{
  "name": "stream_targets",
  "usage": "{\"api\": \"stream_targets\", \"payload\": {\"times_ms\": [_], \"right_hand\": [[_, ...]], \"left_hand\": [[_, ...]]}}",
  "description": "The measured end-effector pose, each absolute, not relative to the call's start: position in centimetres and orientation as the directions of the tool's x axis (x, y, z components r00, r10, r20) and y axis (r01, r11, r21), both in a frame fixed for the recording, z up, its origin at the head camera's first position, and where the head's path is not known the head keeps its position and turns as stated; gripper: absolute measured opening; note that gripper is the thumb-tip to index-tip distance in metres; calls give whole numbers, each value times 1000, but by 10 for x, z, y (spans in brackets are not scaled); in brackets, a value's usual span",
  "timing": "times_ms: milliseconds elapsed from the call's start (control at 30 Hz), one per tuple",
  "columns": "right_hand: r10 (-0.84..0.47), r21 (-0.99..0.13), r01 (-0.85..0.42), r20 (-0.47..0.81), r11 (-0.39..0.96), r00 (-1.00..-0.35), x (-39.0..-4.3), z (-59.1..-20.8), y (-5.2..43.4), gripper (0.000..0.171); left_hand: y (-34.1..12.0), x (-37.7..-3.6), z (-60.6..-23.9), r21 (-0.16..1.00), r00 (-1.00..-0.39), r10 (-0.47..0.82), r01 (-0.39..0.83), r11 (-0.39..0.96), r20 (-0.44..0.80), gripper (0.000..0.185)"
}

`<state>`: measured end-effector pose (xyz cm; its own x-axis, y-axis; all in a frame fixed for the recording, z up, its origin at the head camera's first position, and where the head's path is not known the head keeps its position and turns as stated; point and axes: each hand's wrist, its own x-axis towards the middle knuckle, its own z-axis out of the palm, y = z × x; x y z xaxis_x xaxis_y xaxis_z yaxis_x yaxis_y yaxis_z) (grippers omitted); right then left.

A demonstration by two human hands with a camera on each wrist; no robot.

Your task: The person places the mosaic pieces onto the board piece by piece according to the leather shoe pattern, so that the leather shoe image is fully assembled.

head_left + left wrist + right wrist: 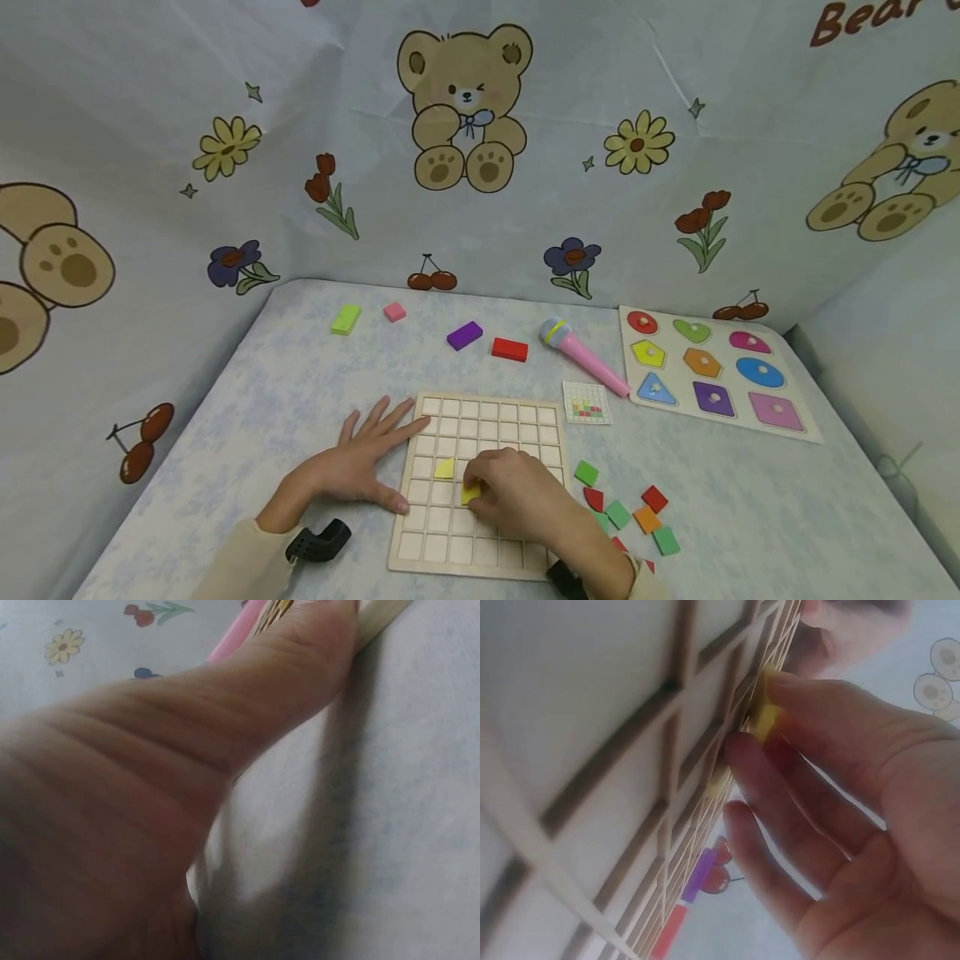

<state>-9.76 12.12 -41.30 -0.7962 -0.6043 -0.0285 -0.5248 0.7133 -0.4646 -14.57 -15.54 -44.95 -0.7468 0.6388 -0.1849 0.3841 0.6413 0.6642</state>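
Grid board (480,487) — one yellow tile (444,468) seated; right hand (517,496) pinching second yellow tile (470,493); left hand (360,462) spread flat at 9 o'clock; loose tiles (622,512) remain at 3 o'clock.

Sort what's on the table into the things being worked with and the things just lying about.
In use: wooden grid board, steadied by the left hand; yellow tile pinched by the right hand; second yellow tile in the grid; loose coloured tiles; pattern card.

Lying about: shape puzzle, pink toy microphone, red block, purple block, green block, pink block.

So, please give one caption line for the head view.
Right hand pinches a yellow tile over the grid board.
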Motion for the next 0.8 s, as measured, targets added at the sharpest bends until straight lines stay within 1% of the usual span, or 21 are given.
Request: {"api": "stream_targets", "payload": {"times_ms": [100,167,267,433,533,633,800], "right_hand": [[-608,-456,-528,-37,716,-793,-97,-413,121,9],[-627,-463,-543,-37,701,-778,-96,-412,120,9],[-661,-445,-581,-36,682,-749,-95,-409,120,9],[-685,-414,-599,-88,685,-723,-93,-403,125,16],[-682,-412,-588,-122,696,-722,-95,-402,128,20],[-666,-407,-571,-136,713,-734,-96,-401,134,20],[-646,-446,-542,-115,712,-754,-94,-399,153,20]], "left_hand": [[-155,-145,-449,670,-745,640,379,638,-189,115],[-156,-144,-448,674,-745,638,372,638,-193,115],[-157,-144,-447,674,-748,635,369,640,-193,114],[-157,-145,-446,675,-748,636,372,638,-188,114],[-157,-146,-445,675,-746,638,372,637,-191,114],[-157,-146,-445,676,-746,638,371,636,-191,113],[-155,-145,-446,686,-744,642,370,627,-185,114]]}}
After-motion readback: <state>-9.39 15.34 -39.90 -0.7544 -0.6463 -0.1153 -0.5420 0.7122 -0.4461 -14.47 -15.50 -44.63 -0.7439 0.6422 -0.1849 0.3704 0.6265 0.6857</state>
